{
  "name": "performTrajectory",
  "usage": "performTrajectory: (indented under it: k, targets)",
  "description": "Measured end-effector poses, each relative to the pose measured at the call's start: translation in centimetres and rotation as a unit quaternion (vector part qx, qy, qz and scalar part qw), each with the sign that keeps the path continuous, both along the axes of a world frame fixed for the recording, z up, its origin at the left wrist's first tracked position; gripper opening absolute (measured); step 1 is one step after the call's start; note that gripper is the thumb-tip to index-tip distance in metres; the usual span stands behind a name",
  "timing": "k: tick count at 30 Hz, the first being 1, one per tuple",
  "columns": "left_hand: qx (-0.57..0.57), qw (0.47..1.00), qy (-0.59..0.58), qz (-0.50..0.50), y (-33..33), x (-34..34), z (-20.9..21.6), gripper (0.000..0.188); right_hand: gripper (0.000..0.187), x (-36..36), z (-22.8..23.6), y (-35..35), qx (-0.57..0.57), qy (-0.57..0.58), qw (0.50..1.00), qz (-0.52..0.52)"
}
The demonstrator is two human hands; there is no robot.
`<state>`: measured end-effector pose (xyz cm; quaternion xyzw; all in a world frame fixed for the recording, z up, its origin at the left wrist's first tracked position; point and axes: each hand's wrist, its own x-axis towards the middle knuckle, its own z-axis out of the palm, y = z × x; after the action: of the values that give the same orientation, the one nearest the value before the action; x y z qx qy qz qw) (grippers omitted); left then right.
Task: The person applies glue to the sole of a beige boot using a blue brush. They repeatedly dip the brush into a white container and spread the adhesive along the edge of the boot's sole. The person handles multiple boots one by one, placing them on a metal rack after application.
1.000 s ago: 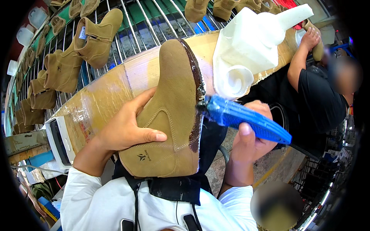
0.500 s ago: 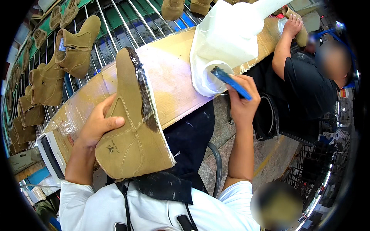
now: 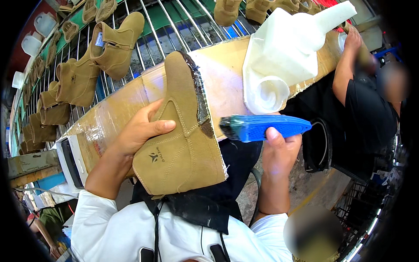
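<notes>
A tan suede boot [image 3: 174, 139] is held by my left hand [image 3: 142, 131], thumb lying on its outer side and the other fingers behind it. The boot's toe points away from me, with its sole edge turned to the right. Dark, wet-looking coating covers part of that edge. My right hand [image 3: 281, 148] grips a blue-handled brush [image 3: 273, 127], its dark bristles pointing left, close to the boot's edge but apart from it. Beyond the brush stands a white plastic dispenser [image 3: 283, 48] with a round cup [image 3: 269, 94] at its base holding some whitish liquid.
A cardboard-covered board [image 3: 118, 105] runs across in front of me. Behind it, a metal bar rack [image 3: 161, 30] carries several tan boots [image 3: 117, 43]. At the right, a co-worker in a black shirt [image 3: 366, 109] sits with an arm reaching over the board.
The brush has come out of the cup and swung left toward the boot, now lying nearly level. My left hand still holds the boot; the whole view has shifted slightly.
</notes>
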<state>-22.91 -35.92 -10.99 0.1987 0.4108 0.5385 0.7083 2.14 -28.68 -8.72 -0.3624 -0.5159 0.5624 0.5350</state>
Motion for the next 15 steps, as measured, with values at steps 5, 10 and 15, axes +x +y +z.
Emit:
performTrajectory:
  k: [5,10,15]
  targets:
    - [0.008,1.000,0.003,-0.004,0.0,0.3,0.5,0.071,0.017,-0.8,1.6,0.0,0.093,-0.089,0.987,0.092]
    - [0.013,1.000,0.010,-0.002,-0.2,0.0,0.2,0.072,0.015,0.5,2.8,0.1,0.180,-0.172,0.962,0.116]
    - [0.019,1.000,0.024,-0.003,-0.2,0.0,0.7,0.071,0.015,-0.8,2.6,0.1,0.197,-0.131,0.967,0.091]
